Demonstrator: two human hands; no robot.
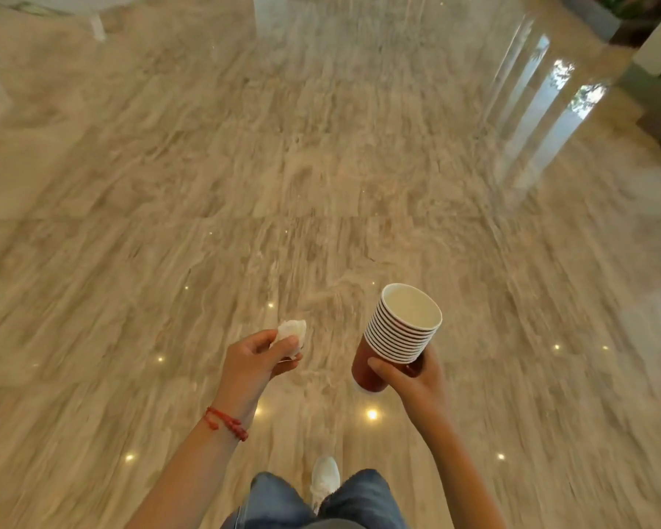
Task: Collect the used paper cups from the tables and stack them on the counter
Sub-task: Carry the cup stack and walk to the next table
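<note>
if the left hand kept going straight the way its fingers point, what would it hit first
Nothing close, it seems. The left hand, pinching a crumpled tissue, points forward and slightly right over bare marble floor. The cup stack in the right hand sits off to the side. Depth is hard to judge.

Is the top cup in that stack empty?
Apparently empty: the top cup of the stack, gripped by the right hand, shows only bare white inside.

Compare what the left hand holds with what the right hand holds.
The left hand pinches a crumpled white tissue; the right hand grips a rigid nested stack of cups. The tissue is all white, the cups red outside. The tissue is smaller than the stack. Both are carried above the floor.
</note>
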